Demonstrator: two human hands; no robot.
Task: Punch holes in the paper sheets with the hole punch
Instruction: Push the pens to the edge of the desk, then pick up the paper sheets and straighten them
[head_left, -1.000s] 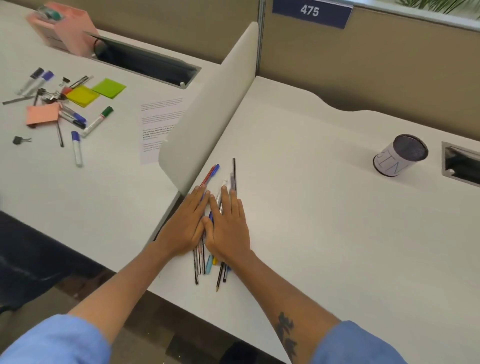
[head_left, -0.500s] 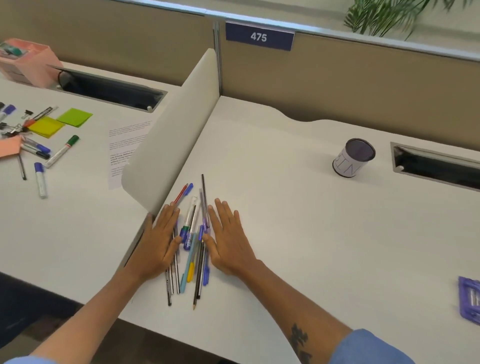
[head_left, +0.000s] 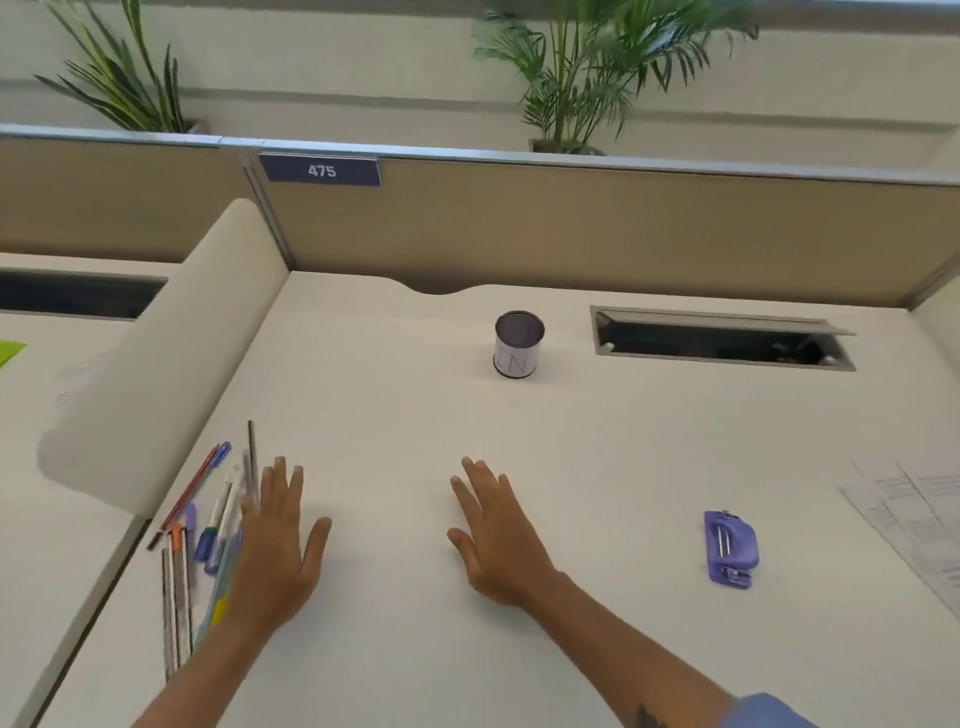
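Note:
A purple hole punch (head_left: 730, 548) lies on the white desk (head_left: 597, 447), to the right of both hands. Printed paper sheets (head_left: 914, 514) lie fanned at the desk's right edge, partly cut off by the frame. My left hand (head_left: 278, 551) is flat with fingers spread, its outer edge next to a bundle of pens and pencils (head_left: 202, 540). My right hand (head_left: 496, 535) hovers open and empty over the middle of the desk, well left of the punch.
A small cup marked "IN" (head_left: 517, 344) stands toward the back. An open cable slot (head_left: 722, 338) sits behind the punch. A curved white divider (head_left: 171, 364) borders the desk on the left. A tan partition with plants closes the back.
My view has swung right and up, bringing the hole punch and paper sheets into sight. Both hands have come off the pens and moved apart, the right one travelling rightward.

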